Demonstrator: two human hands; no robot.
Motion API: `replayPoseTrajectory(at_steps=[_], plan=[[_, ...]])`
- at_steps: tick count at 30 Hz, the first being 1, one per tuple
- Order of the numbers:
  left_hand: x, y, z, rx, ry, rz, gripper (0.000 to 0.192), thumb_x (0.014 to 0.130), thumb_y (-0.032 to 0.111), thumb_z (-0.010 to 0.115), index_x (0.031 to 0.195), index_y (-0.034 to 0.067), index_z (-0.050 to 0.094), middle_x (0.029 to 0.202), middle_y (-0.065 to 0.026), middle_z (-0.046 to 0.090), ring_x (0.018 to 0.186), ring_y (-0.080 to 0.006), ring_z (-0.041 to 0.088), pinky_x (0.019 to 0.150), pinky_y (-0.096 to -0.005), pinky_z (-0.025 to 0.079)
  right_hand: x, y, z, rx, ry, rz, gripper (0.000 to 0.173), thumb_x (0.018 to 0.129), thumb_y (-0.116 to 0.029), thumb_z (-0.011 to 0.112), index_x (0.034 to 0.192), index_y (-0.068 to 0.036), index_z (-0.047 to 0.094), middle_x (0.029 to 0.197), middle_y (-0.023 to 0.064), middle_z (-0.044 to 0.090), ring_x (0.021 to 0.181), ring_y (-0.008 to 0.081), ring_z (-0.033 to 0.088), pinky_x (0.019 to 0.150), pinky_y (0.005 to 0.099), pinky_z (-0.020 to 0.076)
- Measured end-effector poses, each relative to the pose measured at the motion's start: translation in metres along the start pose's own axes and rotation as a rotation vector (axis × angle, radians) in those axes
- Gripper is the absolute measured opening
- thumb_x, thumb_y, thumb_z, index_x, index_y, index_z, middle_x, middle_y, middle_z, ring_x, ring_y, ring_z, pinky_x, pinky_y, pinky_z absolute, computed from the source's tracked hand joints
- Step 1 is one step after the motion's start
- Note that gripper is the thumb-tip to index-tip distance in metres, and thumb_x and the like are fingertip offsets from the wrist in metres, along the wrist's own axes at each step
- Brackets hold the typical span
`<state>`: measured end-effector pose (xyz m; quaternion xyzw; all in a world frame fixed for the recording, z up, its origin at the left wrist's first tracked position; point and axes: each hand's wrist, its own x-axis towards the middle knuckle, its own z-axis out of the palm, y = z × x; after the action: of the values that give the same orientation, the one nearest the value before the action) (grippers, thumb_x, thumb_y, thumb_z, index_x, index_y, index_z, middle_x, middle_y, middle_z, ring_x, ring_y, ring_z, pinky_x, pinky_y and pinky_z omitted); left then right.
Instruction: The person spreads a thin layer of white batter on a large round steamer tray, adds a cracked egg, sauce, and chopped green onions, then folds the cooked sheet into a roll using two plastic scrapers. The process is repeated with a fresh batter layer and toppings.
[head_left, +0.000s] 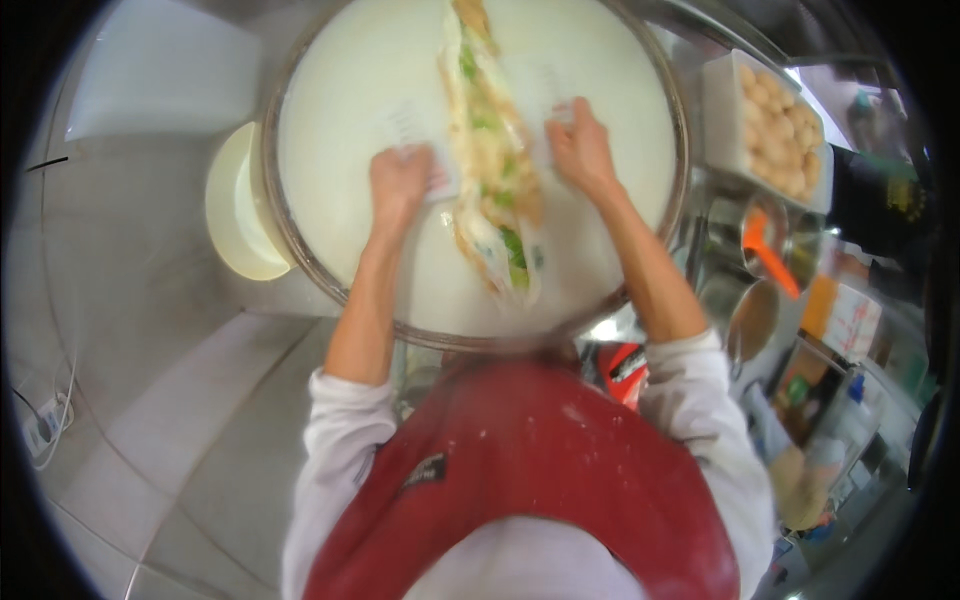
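On a large round white board (337, 97) with a dark rim lies a long folded wrap (499, 165), pale and browned, with green leaves showing along its middle. My left hand (405, 180) is closed on a white scraper with a blurred top edge, just left of the wrap. To the right of the wrap, my right hand (581, 146) is also in a fist, with a blurred whitish thing at its fingers that may be a second scraper. Neither hand visibly touches the wrap. The wrap's far end runs out at the top of the picture.
A pale yellow bowl (244, 210) stands against the board's left rim. At the right are a white tub (724, 120) of round tan items, steel pots (754, 322) and an orange-handled utensil (772, 259). A power strip (46, 427) lies at the far left.
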<state>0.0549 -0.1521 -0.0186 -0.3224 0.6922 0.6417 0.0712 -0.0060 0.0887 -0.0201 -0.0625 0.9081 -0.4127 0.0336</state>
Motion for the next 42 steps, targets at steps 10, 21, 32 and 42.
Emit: replayPoseTrajectory(at_steps=[10, 21, 32, 42], plan=[[0.004, 0.033, 0.009, 0.154, -0.034, 0.14, 0.015, 0.084, 0.006, 0.056, 0.076, -0.007, 0.058, 0.069, -0.0119, 0.062, 0.057, -0.0161, 0.062, 0.05, -0.0283, 0.054, 0.001, -0.064, -0.017, -0.181, -0.128, -0.187, 0.025, 0.084, -0.006, 0.046, 0.103, 0.009, 0.04, 0.066, 0.0295, 0.057, 0.063, 0.0483, 0.055, 0.06, 0.055, 0.0433], [0.003, 0.029, -0.028, 0.338, -0.024, 0.26, 0.019, 0.085, 0.011, 0.056, 0.079, -0.007, 0.06, 0.068, -0.0107, 0.061, 0.057, -0.0167, 0.062, 0.052, -0.028, 0.054, -0.042, -0.075, -0.018, -0.307, -0.1, -0.259, 0.029, 0.081, -0.004, 0.048, 0.108, 0.007, 0.044, 0.062, 0.0242, 0.058, 0.063, 0.0425, 0.059, 0.06, 0.0502, 0.0466], [-0.1, -0.057, -0.037, -0.052, -0.137, -0.031, 0.013, 0.087, 0.007, 0.058, 0.088, -0.006, 0.061, 0.073, -0.0092, 0.062, 0.059, -0.0155, 0.061, 0.053, -0.0269, 0.054, -0.137, 0.046, -0.021, 0.092, -0.063, 0.17, 0.021, 0.088, -0.013, 0.054, 0.099, 0.004, 0.052, 0.074, 0.0176, 0.064, 0.061, 0.025, 0.063, 0.058, 0.0369, 0.0511], [-0.148, -0.061, -0.037, -0.099, -0.318, -0.067, 0.014, 0.088, 0.006, 0.057, 0.09, -0.007, 0.062, 0.075, -0.0097, 0.063, 0.059, -0.0149, 0.061, 0.052, -0.0277, 0.053, -0.189, -0.065, -0.019, -0.087, -0.089, 0.068, 0.029, 0.086, -0.008, 0.049, 0.112, 0.004, 0.041, 0.073, 0.0289, 0.06, 0.069, 0.0441, 0.06, 0.063, 0.0496, 0.047]])
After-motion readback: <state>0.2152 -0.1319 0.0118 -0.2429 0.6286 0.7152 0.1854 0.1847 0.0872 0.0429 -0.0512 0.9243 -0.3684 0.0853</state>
